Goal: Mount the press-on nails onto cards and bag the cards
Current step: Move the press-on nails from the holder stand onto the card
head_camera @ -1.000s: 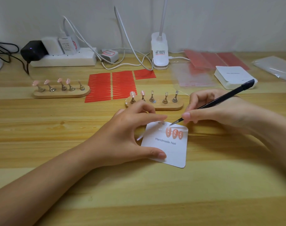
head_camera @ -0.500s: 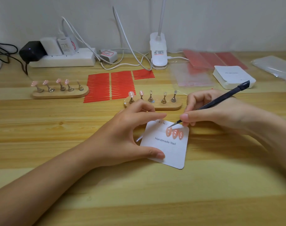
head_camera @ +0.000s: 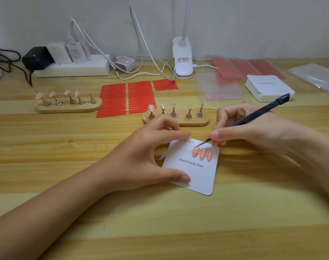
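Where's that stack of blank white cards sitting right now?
The stack of white cards sits at the far right of the table, behind the right hand, beside the clear bags.

Home craft desk: power strip (head_camera: 71,67), clip lamp (head_camera: 182,61).

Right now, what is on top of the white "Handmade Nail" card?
Three pink press-on nails lie on the white card. The left hand presses its edge, covering part of the card.

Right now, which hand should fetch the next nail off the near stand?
Probably the right hand: it grips the tweezers beside the near stand, while the left hand pins the card.
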Demonstrator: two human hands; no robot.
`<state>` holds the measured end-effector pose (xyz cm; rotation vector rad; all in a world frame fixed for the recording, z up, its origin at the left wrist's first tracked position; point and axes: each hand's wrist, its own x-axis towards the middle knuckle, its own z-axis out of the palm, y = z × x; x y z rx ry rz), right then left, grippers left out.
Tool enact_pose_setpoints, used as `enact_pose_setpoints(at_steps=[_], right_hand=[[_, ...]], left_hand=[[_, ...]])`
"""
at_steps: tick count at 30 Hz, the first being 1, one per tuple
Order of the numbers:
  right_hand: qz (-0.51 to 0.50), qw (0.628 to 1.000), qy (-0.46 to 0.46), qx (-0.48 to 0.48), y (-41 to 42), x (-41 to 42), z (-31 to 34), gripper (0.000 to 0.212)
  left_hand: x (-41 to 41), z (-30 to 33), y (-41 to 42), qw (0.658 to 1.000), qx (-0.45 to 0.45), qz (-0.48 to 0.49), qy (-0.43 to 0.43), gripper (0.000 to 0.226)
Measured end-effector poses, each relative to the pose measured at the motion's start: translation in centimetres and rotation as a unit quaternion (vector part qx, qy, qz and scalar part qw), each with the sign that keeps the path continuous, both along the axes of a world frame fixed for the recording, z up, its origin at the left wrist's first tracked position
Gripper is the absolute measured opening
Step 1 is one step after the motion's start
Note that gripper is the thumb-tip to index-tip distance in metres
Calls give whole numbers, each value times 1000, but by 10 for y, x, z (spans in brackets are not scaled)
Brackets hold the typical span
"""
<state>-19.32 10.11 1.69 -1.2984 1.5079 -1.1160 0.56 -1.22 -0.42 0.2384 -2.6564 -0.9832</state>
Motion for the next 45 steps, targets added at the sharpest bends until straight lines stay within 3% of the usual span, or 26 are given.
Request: enact_pose_setpoints(at_steps=[11, 19, 23, 45], right_hand=[[-6, 1000, -16, 1, 2, 3, 1, 12], [0, 1000, -3, -1, 1, 0, -1, 25], [3, 1000, -6, 3, 1, -3, -2, 16], [11, 1000, 1, 14, 0, -4, -2, 15]], left_hand=[[-1, 0, 1, 1000, 1, 10, -9, 68], [0, 0, 1, 1000, 2, 7, -8, 68], [0, 1, 1, 1000, 6, 4, -7, 67], [1, 1, -3, 999, 5, -48, 10, 73]])
